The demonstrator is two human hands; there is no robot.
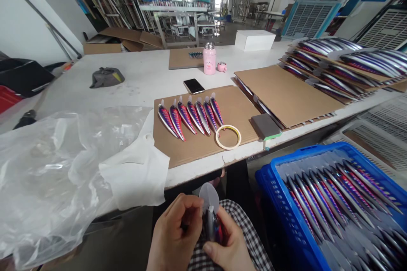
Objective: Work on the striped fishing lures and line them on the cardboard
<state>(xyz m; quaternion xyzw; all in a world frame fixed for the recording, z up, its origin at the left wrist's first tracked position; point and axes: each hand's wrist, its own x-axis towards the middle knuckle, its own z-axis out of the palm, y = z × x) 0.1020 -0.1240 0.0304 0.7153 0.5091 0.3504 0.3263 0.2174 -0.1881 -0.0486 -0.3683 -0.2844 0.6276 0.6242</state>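
Low in front of my lap, my right hand wraps its fingers and thumb around a fishing lure with a dark back and red-pink side. Its clear rounded lip points up and away from me. My left hand is closed, thumb and forefinger pinched at the lip's left edge; anything small between those fingertips is hidden. On the table ahead, several purple, red and silver lures lie in a row on a cardboard sheet. A roll of tape rests beside them.
To my right stands a blue crate of lures. Stacked cardboard layers with lures fill the table's right. A grey block, phone and pink bottle stand on the table; plastic sheeting covers its left.
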